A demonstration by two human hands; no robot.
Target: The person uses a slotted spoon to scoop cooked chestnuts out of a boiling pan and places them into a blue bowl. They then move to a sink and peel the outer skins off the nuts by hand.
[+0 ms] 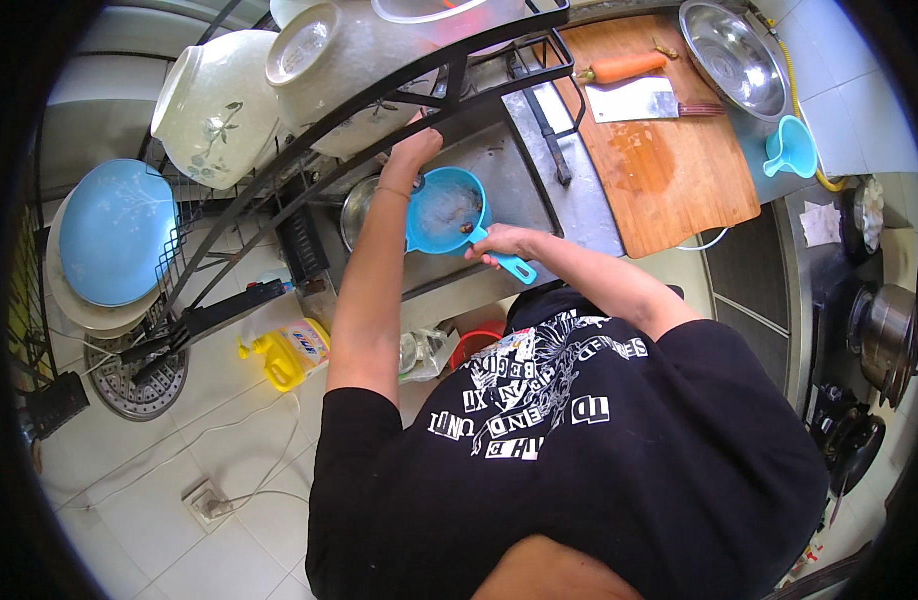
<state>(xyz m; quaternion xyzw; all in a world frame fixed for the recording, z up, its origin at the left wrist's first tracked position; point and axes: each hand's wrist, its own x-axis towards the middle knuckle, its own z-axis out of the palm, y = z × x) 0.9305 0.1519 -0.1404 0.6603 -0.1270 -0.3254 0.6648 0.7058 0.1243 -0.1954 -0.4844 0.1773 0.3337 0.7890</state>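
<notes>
My right hand grips the handle of a light-blue plastic water ladle over the steel sink. Bubbly water fills the ladle, and a small brown piece shows in it near the handle side. My left hand reaches past the ladle to the sink's back, by the tap; its fingers are curled and partly behind the black dish rack, so its hold cannot be made out. A metal bowl sits left of the ladle, partly hidden by my left forearm.
Right of the sink, a wooden cutting board carries a carrot and a cleaver. Beyond are a steel basin and another blue ladle. Bowls and a blue plate fill the rack. A yellow jug stands lower left.
</notes>
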